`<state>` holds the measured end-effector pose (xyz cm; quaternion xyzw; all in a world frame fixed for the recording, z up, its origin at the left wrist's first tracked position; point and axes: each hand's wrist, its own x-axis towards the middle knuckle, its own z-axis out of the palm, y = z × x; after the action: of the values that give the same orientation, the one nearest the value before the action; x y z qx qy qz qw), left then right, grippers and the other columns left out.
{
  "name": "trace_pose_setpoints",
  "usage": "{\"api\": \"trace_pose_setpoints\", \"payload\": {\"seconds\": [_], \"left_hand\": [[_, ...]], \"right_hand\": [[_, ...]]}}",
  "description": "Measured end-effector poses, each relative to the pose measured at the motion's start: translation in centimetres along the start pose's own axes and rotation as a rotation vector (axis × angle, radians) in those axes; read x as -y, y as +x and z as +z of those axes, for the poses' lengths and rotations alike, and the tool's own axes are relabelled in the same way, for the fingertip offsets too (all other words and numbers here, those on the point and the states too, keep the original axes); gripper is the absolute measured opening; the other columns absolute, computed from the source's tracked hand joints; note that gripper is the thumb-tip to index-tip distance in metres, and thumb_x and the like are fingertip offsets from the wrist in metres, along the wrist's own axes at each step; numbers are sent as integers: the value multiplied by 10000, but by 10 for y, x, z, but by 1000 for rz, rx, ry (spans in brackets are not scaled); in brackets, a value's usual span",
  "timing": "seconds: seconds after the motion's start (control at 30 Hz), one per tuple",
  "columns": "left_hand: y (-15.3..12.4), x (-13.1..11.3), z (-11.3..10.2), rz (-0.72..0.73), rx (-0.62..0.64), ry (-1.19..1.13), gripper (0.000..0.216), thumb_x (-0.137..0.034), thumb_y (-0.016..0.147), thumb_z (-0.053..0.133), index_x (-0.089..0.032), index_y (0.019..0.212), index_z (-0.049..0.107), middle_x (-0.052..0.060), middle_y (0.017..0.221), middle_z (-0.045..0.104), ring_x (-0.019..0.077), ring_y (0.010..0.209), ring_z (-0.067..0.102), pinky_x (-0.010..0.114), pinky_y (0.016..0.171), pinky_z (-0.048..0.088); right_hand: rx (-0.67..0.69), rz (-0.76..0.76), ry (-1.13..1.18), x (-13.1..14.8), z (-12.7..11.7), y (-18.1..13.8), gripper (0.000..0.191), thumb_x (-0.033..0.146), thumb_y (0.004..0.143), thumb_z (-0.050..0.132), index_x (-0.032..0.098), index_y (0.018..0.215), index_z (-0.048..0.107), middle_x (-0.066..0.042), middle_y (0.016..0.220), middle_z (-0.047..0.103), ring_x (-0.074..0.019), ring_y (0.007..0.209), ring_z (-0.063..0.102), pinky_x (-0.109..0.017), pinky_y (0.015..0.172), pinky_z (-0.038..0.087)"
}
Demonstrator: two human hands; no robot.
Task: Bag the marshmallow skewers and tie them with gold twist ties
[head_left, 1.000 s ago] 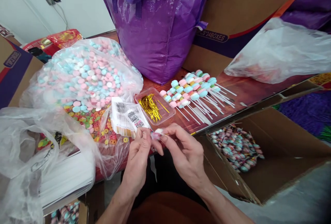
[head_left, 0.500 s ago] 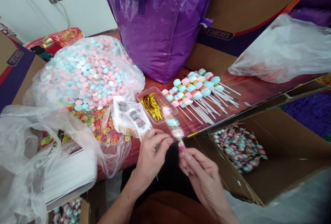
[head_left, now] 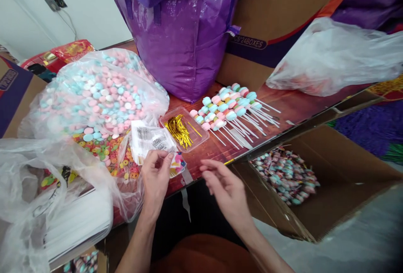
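Observation:
My left hand pinches the top piece of a stack of small printed clear wrappers at the table's front edge. A colourful printed card or wrapper shows just under its fingers. My right hand hovers beside it with fingers spread and nothing in it. Behind them sits a clear plastic tray of gold twist ties. To the right of the tray lies a row of pastel candy skewers on white sticks.
A big clear bag of pink, blue and white candies with coloured ring candies fills the left. A purple bag stands behind. An open cardboard box of wrapped skewers sits lower right; another plastic bag lies far right.
The wrapped skewer my hands held is gone from them. My right hand has let go and spread out. My left hand has reached forward onto the wrapper stack.

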<state>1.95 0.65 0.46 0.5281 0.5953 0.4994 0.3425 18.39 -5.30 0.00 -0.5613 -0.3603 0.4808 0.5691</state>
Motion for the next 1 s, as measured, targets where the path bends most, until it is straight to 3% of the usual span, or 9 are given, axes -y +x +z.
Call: {"api": "trace_pose_setpoints", "payload": {"seconds": [0.1,0.2,0.27,0.37,0.43,0.57,0.7,0.83,1.0], "left_hand": [[-13,-15,3,-44,108,-112,159,-311,822,721,-192,732,667,5,724,601,150,705,551,257,679,429],[-25,-18,7,-135,17,-230,214,-367,788,771,-194,767,647,-16,704,573,129,673,528,235,647,434],[-32,-15,11,-273,-19,-364,313,-443,759,792,-186,736,616,-38,640,534,96,584,465,205,555,388],[-37,-10,17,-572,144,-681,411,-524,731,796,-155,702,618,-37,602,541,53,495,391,182,468,323],[-34,-10,20,-750,189,-894,394,-460,663,870,-146,791,670,-15,702,627,48,532,458,176,503,388],[-22,-14,21,-941,93,-1078,459,-183,510,963,-156,881,693,-6,852,692,74,657,582,205,608,501],[-17,-17,19,-998,79,-1140,384,-83,536,932,-137,818,678,-25,773,671,49,564,534,195,552,493],[-19,-17,19,-1027,111,-1204,347,-88,603,904,-125,874,691,-9,809,676,30,556,511,177,547,485],[-20,-12,24,-885,74,-1111,383,-152,534,949,-127,801,675,-41,718,629,18,511,458,158,507,438]], "right_hand": [[86,26,68,4,33,9,255,343,780,762,184,975,721,-23,804,695,-134,644,577,-254,586,505],[81,35,115,6,44,17,170,341,794,753,179,816,707,17,670,642,-117,583,538,-236,553,473],[37,-5,92,6,43,20,175,344,807,745,177,782,699,17,674,651,-116,588,542,-232,556,463],[26,-42,41,6,36,21,184,350,819,731,175,777,697,12,670,664,-124,589,562,-238,565,472],[47,-60,3,6,32,20,186,344,825,717,175,754,687,11,647,657,-130,577,567,-243,561,480],[51,-121,-58,4,27,19,208,323,848,677,180,700,645,23,615,622,-123,562,545,-232,548,464],[3,-183,-105,1,24,21,222,319,868,651,181,697,622,32,616,586,-116,573,512,-230,565,439],[-18,-217,-144,0,20,23,227,320,885,633,186,703,610,32,623,582,-121,580,509,-237,573,427],[-5,-272,-193,0,18,23,236,303,901,622,188,697,590,36,622,557,-119,586,495,-240,574,401]]}}
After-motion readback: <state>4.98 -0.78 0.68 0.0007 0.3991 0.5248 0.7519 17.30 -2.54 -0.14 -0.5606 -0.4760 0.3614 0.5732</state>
